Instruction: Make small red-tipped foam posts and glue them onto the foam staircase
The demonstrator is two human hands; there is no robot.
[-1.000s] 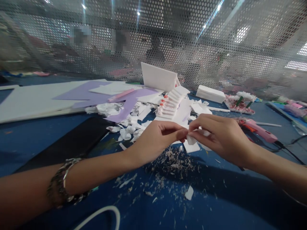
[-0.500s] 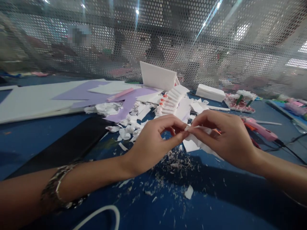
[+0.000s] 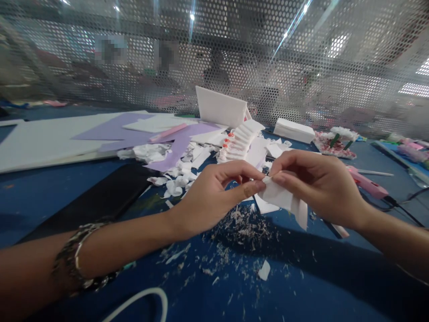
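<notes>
Perforated metal screening point(image 3: 144, 76) rose behind the pleated white piece point(image 3: 241, 141), beyond a blue table point(image 3: 301, 290). Purple sheeting point(image 3: 107, 127) lay left of that piece. Nearer than it, the left hand point(image 3: 212, 197) and right hand point(image 3: 317, 185), thumbs and forefingers nearly closed, pinched a white paper strip point(image 3: 278, 196). Fingertip shaping seemed underway; the next move probably called for light, even pressure without tearing.
</notes>
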